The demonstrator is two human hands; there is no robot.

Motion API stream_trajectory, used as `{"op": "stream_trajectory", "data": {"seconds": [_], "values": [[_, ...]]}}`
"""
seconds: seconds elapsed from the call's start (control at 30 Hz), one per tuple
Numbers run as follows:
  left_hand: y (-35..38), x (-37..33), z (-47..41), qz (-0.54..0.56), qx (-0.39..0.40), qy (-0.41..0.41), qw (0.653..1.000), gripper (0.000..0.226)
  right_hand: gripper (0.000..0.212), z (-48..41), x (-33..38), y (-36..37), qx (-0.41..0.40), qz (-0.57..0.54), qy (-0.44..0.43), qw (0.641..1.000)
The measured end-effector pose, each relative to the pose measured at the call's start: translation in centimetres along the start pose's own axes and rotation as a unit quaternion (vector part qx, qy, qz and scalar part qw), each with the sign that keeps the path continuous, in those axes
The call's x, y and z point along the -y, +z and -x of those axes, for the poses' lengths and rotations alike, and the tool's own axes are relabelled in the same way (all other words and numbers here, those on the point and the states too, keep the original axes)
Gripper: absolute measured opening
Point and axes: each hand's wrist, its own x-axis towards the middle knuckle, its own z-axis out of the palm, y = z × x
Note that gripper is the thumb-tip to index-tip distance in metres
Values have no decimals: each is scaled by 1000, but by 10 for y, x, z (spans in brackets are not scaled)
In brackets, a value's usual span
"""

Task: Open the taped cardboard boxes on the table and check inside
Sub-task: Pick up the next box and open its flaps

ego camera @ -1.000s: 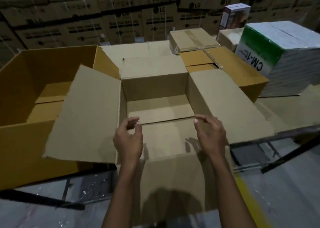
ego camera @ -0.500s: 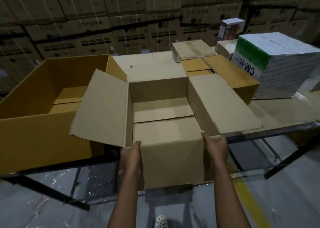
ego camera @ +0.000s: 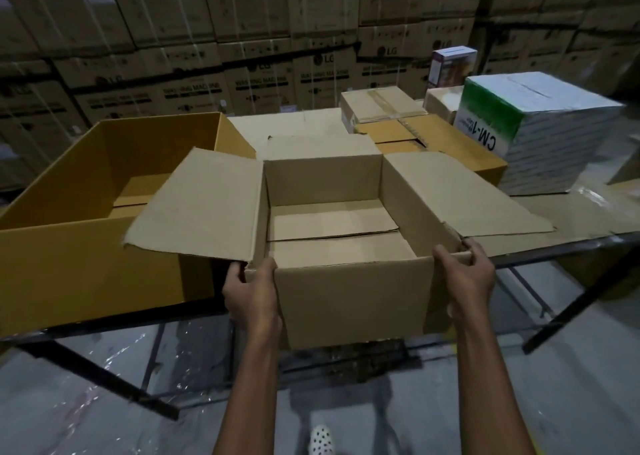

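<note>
Cardboard, plain brown: the open box (ego camera: 346, 299) sits at the near edge of the desk (ego camera: 575, 245), side flaps spread wide, only its bottom flaps showing inside; my left grip (ego camera: 251, 293) is clamped round its near left corner; my right grip (ego camera: 465, 281) clasps the near right corner; a larger yellow box (ego camera: 86, 264) stands just beside it on the left.

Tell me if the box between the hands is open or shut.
Open: the box has its side flaps folded outward, and only its bare bottom flaps show inside.
</note>
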Motion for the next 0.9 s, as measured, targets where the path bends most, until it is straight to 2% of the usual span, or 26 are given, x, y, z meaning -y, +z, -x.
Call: {"op": "stream_trajectory", "data": {"seconds": [0.1, 0.23, 0.37, 0.53, 0.7, 0.83, 0.9], "values": [[-4, -5, 11, 64, -18, 54, 996, 23, 66, 16, 5, -14, -14, -50, -8, 999], [-10, -12, 25, 122, -16, 95, 988, 16, 52, 35, 6, -31, -18, -114, -23, 993], [-15, -26, 27, 166, 0, 122, 979, 32, 52, 50, 13, -32, -37, -154, -42, 987], [-21, -56, 16, 204, 24, 160, 966, 31, 50, 64, 31, -21, -57, -169, -73, 981], [-33, -91, -18, 218, 58, 191, 955, 23, 62, 83, 57, 11, -56, -195, -101, 974], [-55, -117, -63, 228, 69, 215, 947, 18, 45, 99, 68, 62, -41, -211, -125, 969], [-73, -130, -95, 237, 67, 212, 946, 19, 44, 108, 72, 98, -40, -216, -140, 966]]}}
